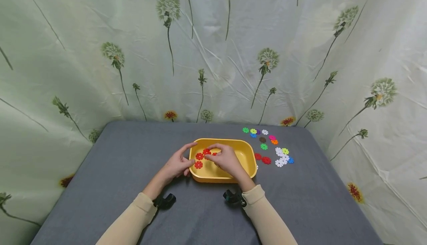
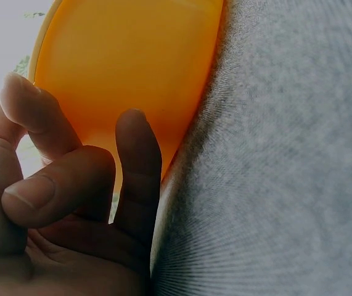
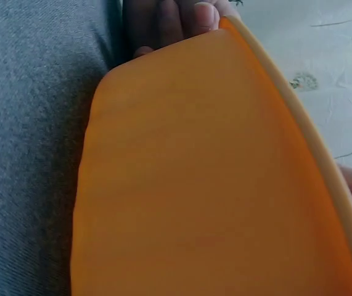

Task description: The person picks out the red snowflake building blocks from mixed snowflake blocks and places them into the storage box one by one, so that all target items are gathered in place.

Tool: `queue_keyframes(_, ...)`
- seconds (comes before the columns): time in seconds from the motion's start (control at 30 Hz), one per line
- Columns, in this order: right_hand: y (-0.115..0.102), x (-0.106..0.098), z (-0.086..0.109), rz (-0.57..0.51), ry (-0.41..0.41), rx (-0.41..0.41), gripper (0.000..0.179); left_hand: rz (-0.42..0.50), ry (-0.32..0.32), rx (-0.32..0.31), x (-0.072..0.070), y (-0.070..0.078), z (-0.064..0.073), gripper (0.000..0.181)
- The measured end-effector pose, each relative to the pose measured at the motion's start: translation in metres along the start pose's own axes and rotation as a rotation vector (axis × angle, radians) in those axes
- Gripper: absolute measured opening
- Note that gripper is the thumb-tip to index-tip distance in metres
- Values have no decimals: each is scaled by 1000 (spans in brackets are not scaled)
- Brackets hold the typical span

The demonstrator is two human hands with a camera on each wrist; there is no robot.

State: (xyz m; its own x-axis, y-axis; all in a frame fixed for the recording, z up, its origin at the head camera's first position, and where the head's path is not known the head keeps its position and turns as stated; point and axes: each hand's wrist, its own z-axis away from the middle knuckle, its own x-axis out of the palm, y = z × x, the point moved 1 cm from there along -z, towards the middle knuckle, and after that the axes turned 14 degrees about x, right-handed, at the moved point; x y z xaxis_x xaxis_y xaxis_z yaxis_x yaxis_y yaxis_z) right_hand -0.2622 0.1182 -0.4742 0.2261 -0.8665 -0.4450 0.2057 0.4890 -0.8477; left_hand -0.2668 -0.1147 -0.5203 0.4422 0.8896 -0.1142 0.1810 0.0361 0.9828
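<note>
A yellow plastic basin [image 1: 245,152] stands on the grey cloth, with several red flower-shaped discs [image 1: 198,165] at its left end. My left hand [image 1: 176,164] holds the basin's left end, thumb at the rim and other fingers against the outer wall; the left wrist view shows those fingers [image 2: 137,166] beside the orange-lit wall [image 2: 132,68]. Inside the basin, my right hand [image 1: 228,159] pinches a red flower-shaped disc [image 1: 207,151] between thumb and index finger. The right wrist view is mostly filled by the basin's outer wall [image 3: 188,172], which hides most of the right hand.
Right of the basin lie two red discs [image 1: 266,160], a cluster of white discs [image 1: 279,162], and blue and yellow ones. Farther back are green discs [image 1: 245,130] and other colours. A flowered curtain [image 1: 213,52] hangs behind the grey table [image 1: 133,156].
</note>
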Motion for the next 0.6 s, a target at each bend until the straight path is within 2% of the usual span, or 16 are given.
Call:
queue_keyframes(0.3, 4, 6, -3, 219, 8, -29, 36, -5, -5, 13, -1, -1, 0, 68)
queue_keyframes(0.6, 5, 10, -7, 434, 7, -108, 32, -1, -13, 24, -1, -3, -1, 70)
